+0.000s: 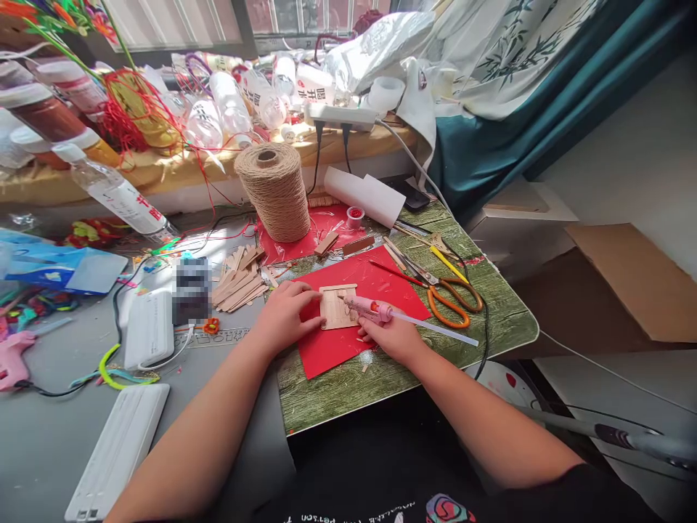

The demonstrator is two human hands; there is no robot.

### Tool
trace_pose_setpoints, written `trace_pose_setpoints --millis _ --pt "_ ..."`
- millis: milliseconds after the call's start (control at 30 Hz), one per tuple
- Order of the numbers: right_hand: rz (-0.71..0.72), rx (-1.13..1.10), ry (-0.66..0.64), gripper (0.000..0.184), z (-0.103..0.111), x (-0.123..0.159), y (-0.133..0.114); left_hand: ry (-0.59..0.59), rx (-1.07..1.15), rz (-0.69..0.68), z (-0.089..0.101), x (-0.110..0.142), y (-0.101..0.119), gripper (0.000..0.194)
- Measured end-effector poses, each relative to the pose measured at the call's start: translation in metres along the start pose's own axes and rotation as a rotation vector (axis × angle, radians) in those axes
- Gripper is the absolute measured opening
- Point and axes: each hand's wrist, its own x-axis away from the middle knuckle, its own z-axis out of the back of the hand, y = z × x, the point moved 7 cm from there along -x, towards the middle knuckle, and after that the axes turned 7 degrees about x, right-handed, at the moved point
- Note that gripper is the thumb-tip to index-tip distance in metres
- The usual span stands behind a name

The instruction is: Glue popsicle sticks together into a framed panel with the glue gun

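Note:
My right hand (393, 335) is closed round a pink hot glue gun (370, 309) with a clear glue stick (435, 328) poking out of its back. Its nozzle points left onto a small panel of wooden craft sticks (336, 308). My left hand (286, 314) lies on the panel's left edge, fingers curled and pressing it down. The panel rests on a red sheet of paper (337, 341) laid over a green wood-grain board (506, 319).
A pile of loose wooden sticks (239, 280) lies left of the red sheet. Orange-handled scissors (449, 298) lie to the right. A big spool of jute twine (275, 190) stands behind. A power strip (340, 114), bottles (229, 109), a white roll (364, 195) and another pink glue gun (11, 359) are around.

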Motion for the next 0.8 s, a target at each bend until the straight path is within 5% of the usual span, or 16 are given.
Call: trace_pose_setpoints --millis 333,800 --pt "0.010 -0.009 -0.011 0.048 0.000 -0.002 0.002 -0.069 -0.116 0.060 -0.001 0.003 0.011 0.045" --pt "0.037 -0.017 -0.040 0.052 -0.002 0.004 -0.008 -0.036 0.100 0.068 0.001 0.002 -0.007 0.044"
